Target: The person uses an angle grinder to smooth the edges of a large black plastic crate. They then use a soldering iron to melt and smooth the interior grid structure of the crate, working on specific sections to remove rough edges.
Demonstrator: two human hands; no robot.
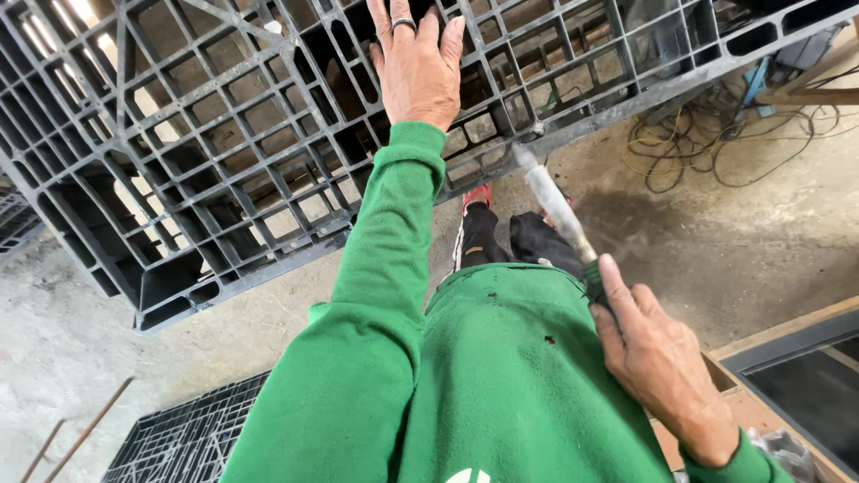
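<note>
Concrete floor (769,241) below; left hand (416,67) flat, fingers spread, on the tilted black plastic grid pallet (224,134); right hand (658,358) grips a grey rod-shaped tool (555,207) pointing up-left at the pallet's edge.

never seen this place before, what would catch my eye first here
The large dark plastic pallet fills the upper left, stood up on its edge on the concrete floor, with the left hand pressed flat against its grid. Lower right, the right hand grips a grey, worn tool that points up toward the pallet's lower edge. The bright green sweatshirt takes up the bottom middle.
</note>
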